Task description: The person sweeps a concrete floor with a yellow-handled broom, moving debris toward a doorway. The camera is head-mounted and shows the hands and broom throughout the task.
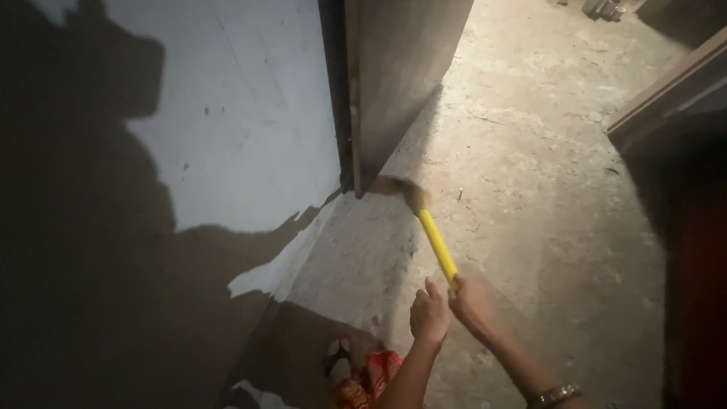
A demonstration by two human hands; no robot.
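Note:
My right hand grips the lower end of a yellow-handled tool. Its blurred, brownish head is down at the floor, beside the bottom corner of a wooden door. My left hand sits just left of the right hand, fingers curled, close to the handle's end; whether it touches the handle is unclear. A bangle is on my right wrist.
A pale wall stands on the left, with my shadow across it. The rough concrete floor stretches right. Wooden planks lean at the far right. Red patterned cloth and a sandalled foot show at the bottom.

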